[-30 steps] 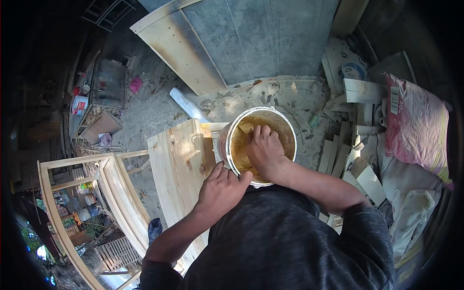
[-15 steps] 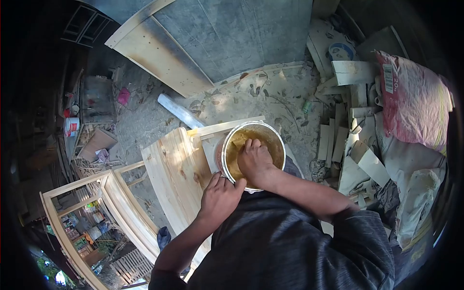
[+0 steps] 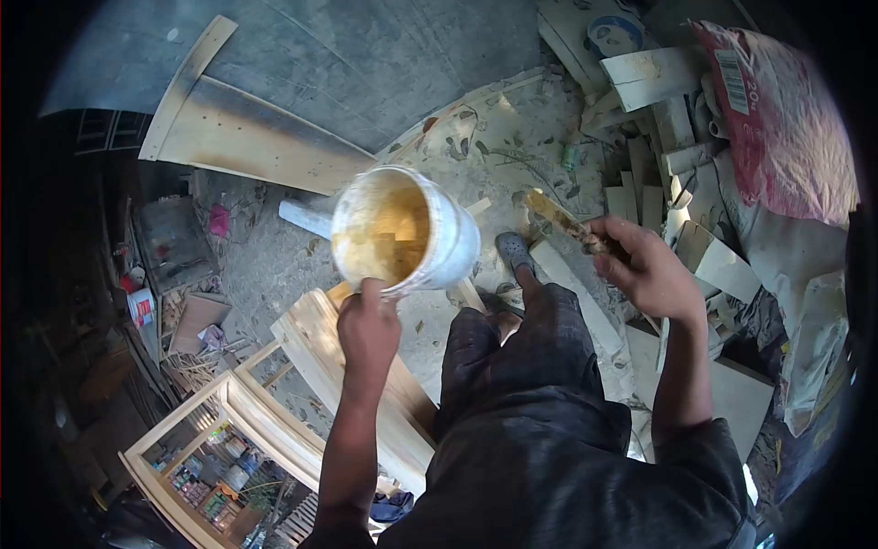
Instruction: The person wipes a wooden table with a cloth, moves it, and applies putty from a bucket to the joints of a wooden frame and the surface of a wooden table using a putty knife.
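A white bucket (image 3: pixel 455 233) hangs tilted in the air, its opening turned towards me. Yellow-brown paste (image 3: pixel 389 229) coats its inside. My left hand (image 3: pixel 369 320) is closed on the near rim. In my right hand (image 3: pixel 645 265), to the right of the bucket and apart from it, is a flat scraper (image 3: pixel 558 216) smeared with the same paste. Its blade points up and left; my fingers hide part of the handle.
Pale wooden boards (image 3: pixel 315 343) lie at my left, beside a wooden frame (image 3: pixel 229 412). A panel (image 3: pixel 265 137) leans ahead. Wood offcuts (image 3: pixel 654 201) and a pink sack (image 3: pixel 786 128) are piled at right. My sandalled foot (image 3: pixel 514 252) stands on the littered floor.
The bucket has been lifted up and left from my lap and tilted. My right hand has come out of it and moved right, with the scraper now visible. My legs have come into view.
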{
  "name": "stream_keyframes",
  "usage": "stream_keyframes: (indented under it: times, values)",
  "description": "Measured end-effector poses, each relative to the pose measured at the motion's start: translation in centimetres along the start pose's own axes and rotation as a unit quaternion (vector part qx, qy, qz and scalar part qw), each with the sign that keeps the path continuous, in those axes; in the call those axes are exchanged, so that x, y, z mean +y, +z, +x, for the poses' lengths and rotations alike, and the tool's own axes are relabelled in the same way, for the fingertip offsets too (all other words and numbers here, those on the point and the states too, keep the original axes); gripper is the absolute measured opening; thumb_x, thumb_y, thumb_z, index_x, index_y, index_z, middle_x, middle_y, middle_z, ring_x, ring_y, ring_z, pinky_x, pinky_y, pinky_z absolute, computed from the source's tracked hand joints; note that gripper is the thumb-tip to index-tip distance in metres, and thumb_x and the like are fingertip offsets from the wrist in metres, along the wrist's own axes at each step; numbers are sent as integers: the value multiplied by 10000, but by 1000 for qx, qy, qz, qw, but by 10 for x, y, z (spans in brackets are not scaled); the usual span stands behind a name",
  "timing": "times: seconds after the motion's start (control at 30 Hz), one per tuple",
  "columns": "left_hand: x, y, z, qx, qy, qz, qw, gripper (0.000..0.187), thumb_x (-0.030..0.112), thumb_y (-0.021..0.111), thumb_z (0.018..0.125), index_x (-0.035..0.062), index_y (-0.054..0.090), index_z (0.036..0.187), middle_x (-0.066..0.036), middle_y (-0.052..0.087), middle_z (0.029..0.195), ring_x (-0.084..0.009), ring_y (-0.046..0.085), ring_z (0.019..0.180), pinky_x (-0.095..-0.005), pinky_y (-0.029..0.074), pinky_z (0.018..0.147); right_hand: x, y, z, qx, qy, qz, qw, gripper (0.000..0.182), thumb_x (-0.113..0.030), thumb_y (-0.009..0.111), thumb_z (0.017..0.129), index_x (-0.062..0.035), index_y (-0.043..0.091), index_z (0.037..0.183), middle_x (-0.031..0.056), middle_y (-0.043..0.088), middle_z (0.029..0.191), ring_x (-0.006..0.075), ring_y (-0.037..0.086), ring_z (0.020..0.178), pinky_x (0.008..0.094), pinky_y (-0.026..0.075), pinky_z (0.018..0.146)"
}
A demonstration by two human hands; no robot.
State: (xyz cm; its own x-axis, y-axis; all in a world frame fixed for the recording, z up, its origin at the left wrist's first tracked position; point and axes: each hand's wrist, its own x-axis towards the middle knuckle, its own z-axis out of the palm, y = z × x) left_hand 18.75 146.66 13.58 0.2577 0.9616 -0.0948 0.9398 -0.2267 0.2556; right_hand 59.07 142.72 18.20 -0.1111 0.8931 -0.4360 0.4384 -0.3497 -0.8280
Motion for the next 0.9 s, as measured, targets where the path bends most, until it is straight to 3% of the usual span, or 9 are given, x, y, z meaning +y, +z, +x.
stream_keyframes:
  times: [0.07,0.13,0.23,0.4,0.5,0.73,0.83,0.87,0.9]
  values:
    - [-22,-7,19,14,-199,-57,978,198,95,691,966,38,587,1125,-236,734,924,-449,706,866,-517,525,759,53,16,33,4,103,138,985,240,-99,659,989,9,627,1201,94,663,884,182,690,789,355,548,718]
    - [-36,-12,36,76,-283,-56,954,199,174,691,1032,22,584,1102,-208,750,941,-271,739,830,-403,550,768,115,53,66,15,160,211,964,208,-120,676,983,12,611,1130,102,668,870,178,692,753,368,546,695]
    - [-98,14,43,165,-232,-75,956,196,166,670,1054,0,566,1063,-171,752,923,-207,733,830,-355,564,764,184,129,124,23,208,135,969,224,-134,688,952,11,617,1108,166,706,919,272,730,783,417,562,718]
    - [-122,42,48,204,-314,-211,903,191,145,653,1071,-11,545,1058,-132,720,880,-211,728,823,-340,600,729,332,261,209,98,49,-21,994,450,-25,612,871,-48,661,1318,208,720,1129,430,690,1075,496,548,925]
    - [-128,35,48,165,-369,-261,877,196,148,650,1075,-14,553,1126,-120,699,928,-205,724,822,-352,617,710,376,295,251,55,76,-75,993,559,21,558,853,-80,649,1396,184,684,1231,415,671,1138,506,538,982]
    - [-139,34,41,132,-346,-186,910,309,203,684,1064,-4,563,1260,-90,671,983,-167,652,874,-323,539,802,447,325,329,31,65,-103,992,549,34,550,862,-100,660,1382,154,645,1309,382,689,1116,481,556,977]
    - [-126,39,51,145,-350,-162,911,262,199,669,1070,-10,571,1194,-79,659,971,-142,625,812,-283,519,694,454,332,340,8,62,-113,992,548,36,561,859,-104,664,1379,148,643,1306,380,699,1093,469,563,972]
    - [-103,41,61,153,-362,-185,901,201,1,653,988,-40,591,1175,-142,683,973,-222,628,799,-370,518,695,454,337,337,-18,65,-107,992,546,38,563,857,-103,667,1375,147,644,1302,381,700,1090,467,564,972]
    - [-100,41,63,151,-359,-185,902,157,-2,638,997,-32,581,1140,-146,679,966,-225,628,798,-372,518,695,450,338,337,-44,67,-101,992,545,40,565,855,-102,670,1371,145,646,1299,382,701,1087,464,565,971]
